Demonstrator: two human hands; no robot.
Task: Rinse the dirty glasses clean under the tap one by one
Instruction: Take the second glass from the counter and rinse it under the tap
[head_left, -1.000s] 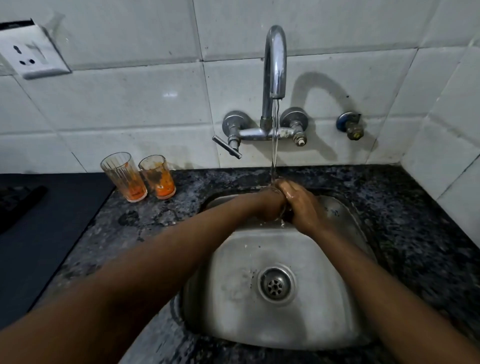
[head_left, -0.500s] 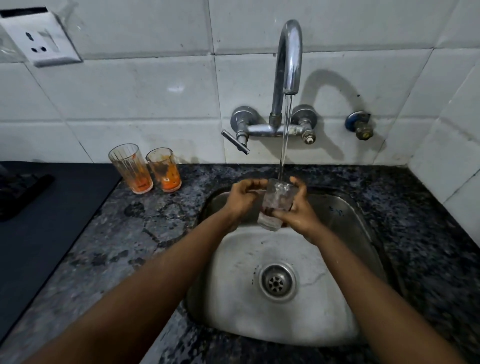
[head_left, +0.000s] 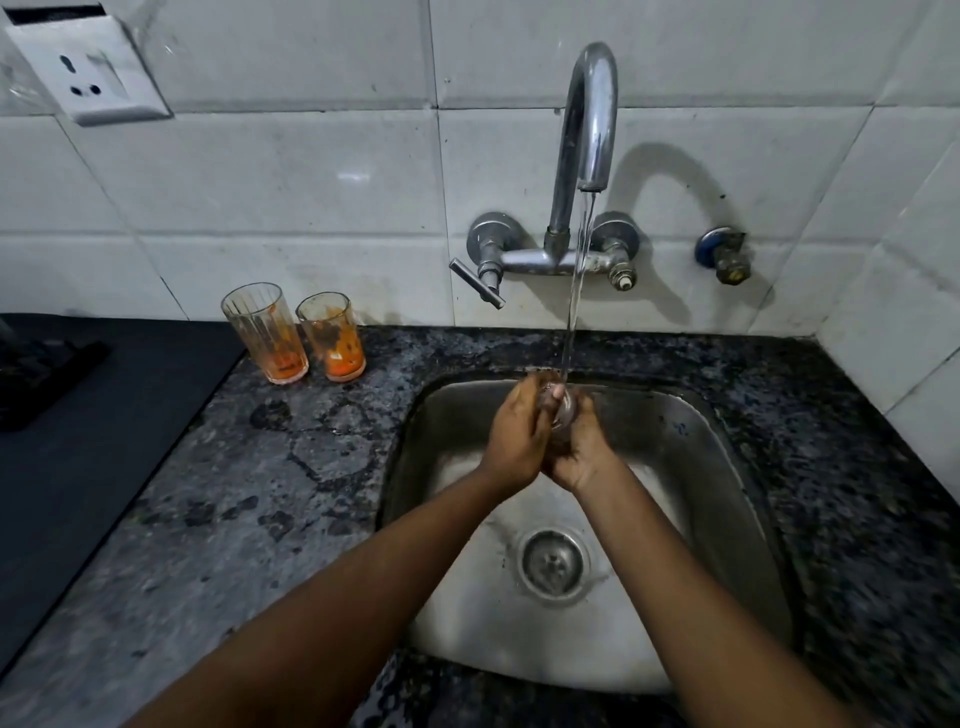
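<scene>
The fingers (head_left: 524, 400) of the left hand (head_left: 511, 441) curl around a clear glass (head_left: 562, 410), and those of the right hand (head_left: 582, 452) close on it from the other side, so both hands hold one glass between them over the back of the sink (head_left: 727, 467). Most of the glass is hidden behind the fingers; only a wet, shiny sliver shows, and it seems to lean toward the tap, though I cannot tell which way its mouth faces. The stream of water (head_left: 576, 291) falls from the spout of the tap (head_left: 589, 119) straight onto the top of the clasped hands.

The step in hand, as I judge it, is the rinsing and rubbing of this one glass under the running water. Two dirty glasses stand upright on the counter (head_left: 311, 467) to the left of the sink, close by the tiled wall: the taller glass (head_left: 265, 332) with orange dregs and, just beside it on its right, the shorter glass (head_left: 332, 338) with orange and brown smears. Both are well apart from the hands and untouched by the water, so the task looks roughly a third done at most.

The next move calls for turning the held glass so the water runs through its inside, checking it is free of residue, then setting it down somewhere clean and reaching left for one of the stained pair; wet glass is slippery, so the hold should stay firm over the steel basin
</scene>
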